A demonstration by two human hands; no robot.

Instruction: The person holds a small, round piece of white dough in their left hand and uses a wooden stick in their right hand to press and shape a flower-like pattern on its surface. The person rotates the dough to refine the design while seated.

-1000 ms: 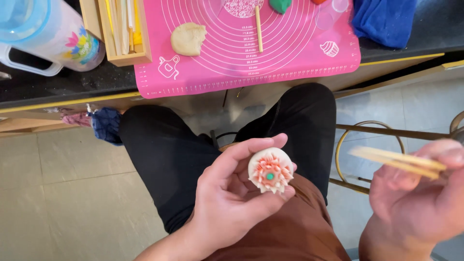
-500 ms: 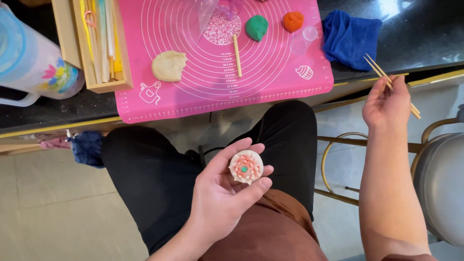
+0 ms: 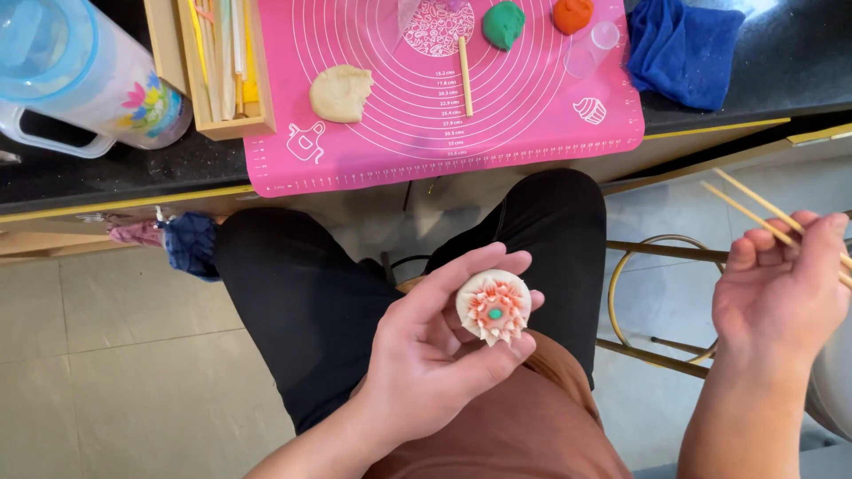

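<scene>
Head view: we are cradling the flower-shaped dough [image 3: 494, 308] in our left hand [image 3: 435, 355], right hand [image 3: 781, 284] pinching sticks [image 3: 754, 213] well apart rightward.

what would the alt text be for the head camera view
A seated person's left hand cradles a round flower-shaped dough piece with orange petals and a green centre, while the right hand holds thin wooden sticks off to the side. Above the knees, a pink mat holds beige, green and orange dough.

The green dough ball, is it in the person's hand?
No, the green dough ball sits on the pink mat; the left hand holds a flower-shaped dough piece.
</scene>
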